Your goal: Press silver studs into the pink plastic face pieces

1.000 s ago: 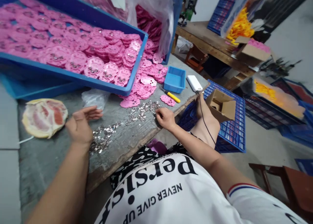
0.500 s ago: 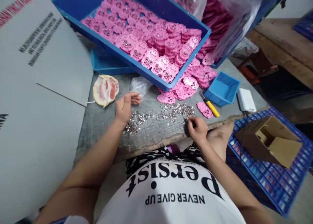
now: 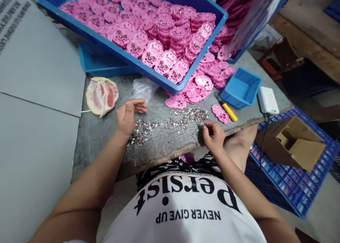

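Observation:
My left hand (image 3: 127,114) rests on its edge on the grey table (image 3: 101,136), palm up, fingers loosely curled and apart, holding nothing. It sits at the left end of a scattered strip of small silver metal pieces (image 3: 172,122). My right hand (image 3: 213,135) is at the right end of that strip, near the table's front edge, fingers pinched together on the small pieces. Loose pink plastic discs (image 3: 196,90) lie just beyond the metal pieces. A tilted blue tray (image 3: 148,73) above them holds several stacked pink discs with metal parts.
A peeled pomelo half (image 3: 101,95) and a crumpled clear bag (image 3: 143,89) lie at left. A small blue box (image 3: 240,87), a yellow-handled tool (image 3: 227,110) and a white power bank (image 3: 267,100) sit at right. Grey cardboard (image 3: 34,94) covers the left; a brown carton (image 3: 294,143) rests on blue crates.
The view swung left and down, so the table now fills the frame. Both hands stayed by the metal pieces; the right hand's fingers closed into a pinch.

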Demonstrator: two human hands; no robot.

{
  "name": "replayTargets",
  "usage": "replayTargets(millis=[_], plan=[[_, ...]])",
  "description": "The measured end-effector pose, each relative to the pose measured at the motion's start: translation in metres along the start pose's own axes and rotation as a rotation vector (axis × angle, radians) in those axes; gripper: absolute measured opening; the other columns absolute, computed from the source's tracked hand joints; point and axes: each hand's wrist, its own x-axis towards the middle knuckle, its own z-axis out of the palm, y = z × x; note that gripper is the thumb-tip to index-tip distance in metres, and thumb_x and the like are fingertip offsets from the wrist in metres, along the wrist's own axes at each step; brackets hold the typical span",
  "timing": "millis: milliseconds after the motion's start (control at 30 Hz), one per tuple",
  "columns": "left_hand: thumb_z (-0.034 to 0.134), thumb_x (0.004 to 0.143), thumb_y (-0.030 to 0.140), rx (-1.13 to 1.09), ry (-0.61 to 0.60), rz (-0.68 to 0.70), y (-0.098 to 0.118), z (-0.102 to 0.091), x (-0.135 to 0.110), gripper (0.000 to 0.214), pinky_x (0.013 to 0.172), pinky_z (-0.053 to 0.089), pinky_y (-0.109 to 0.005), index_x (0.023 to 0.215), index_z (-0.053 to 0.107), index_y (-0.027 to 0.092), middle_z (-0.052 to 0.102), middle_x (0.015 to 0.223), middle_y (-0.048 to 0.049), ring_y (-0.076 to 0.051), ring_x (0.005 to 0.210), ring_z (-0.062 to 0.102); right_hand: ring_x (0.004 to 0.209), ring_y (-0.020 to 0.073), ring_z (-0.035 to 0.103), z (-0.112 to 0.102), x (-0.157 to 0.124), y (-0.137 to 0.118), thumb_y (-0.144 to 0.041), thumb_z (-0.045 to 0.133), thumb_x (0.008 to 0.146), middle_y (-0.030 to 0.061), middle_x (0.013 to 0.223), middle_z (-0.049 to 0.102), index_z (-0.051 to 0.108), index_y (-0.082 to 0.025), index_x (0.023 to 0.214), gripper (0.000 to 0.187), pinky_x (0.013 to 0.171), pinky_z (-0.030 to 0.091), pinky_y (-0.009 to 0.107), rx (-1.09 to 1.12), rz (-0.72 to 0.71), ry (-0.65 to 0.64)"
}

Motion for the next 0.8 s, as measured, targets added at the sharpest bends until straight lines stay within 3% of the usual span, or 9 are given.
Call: replayTargets(millis=[267, 367, 600, 700, 800], plan=[[0.046, 0.096, 0.067, 0.005, -0.003, 0.035, 0.004, -0.003, 0.000, 0.059, 0.060, 0.052, -0.030, 0.101, 0.075, 0.016, 0.078, 0.085, -0.0092, -0.016, 0.067, 0.071, 0.077, 0.0190, 0.069, -0.001, 0.000, 0.005, -0.036, 0.060, 0.092, 0.0048, 0.086, 0.072, 0.065, -0.022, 0.099, 0.017, 0.073, 0.057, 0.035, 0.294, 0.231, 0.088], [0.047, 0.094, 0.069, 0.042, -0.017, 0.011, 0.006, -0.002, -0.001, 0.056, 0.053, 0.047, -0.028, 0.100, 0.074, 0.020, 0.077, 0.086, -0.0074, -0.015, 0.064, 0.070, 0.076, 0.0182, 0.067, -0.011, 0.004, 0.009, -0.036, 0.063, 0.090, 0.0037, 0.087, 0.072, 0.066, -0.022, 0.100, 0.017, 0.071, 0.055, 0.033, 0.356, 0.282, 0.029], [0.049, 0.095, 0.066, 0.163, -0.123, 0.033, 0.009, 0.002, -0.006, 0.058, 0.045, 0.040, -0.024, 0.110, 0.070, 0.014, 0.075, 0.087, -0.0057, -0.010, 0.054, 0.061, 0.080, 0.0198, 0.063, -0.040, 0.013, 0.010, -0.029, 0.061, 0.090, 0.0042, 0.087, 0.070, 0.067, -0.022, 0.088, 0.009, 0.074, 0.049, 0.034, 0.185, 0.097, -0.300], [0.053, 0.097, 0.054, 0.352, -0.149, 0.131, 0.023, 0.012, -0.013, 0.044, 0.055, 0.048, -0.025, 0.111, 0.072, 0.017, 0.077, 0.088, -0.0041, -0.010, 0.055, 0.061, 0.081, 0.0214, 0.062, -0.041, 0.016, 0.008, -0.027, 0.060, 0.089, 0.0052, 0.086, 0.069, 0.066, -0.022, 0.086, 0.008, 0.074, 0.049, 0.035, 0.129, 0.032, -0.367], [0.057, 0.096, 0.044, 0.551, -0.226, 0.203, 0.050, 0.031, -0.026, 0.032, 0.071, 0.054, -0.028, 0.108, 0.074, 0.019, 0.079, 0.095, -0.0039, -0.014, 0.072, 0.069, 0.076, 0.0208, 0.061, -0.043, 0.026, 0.007, -0.029, 0.058, 0.090, 0.0050, 0.084, 0.068, 0.066, -0.022, 0.088, 0.010, 0.071, 0.047, 0.035, 0.111, 0.043, -0.361]])
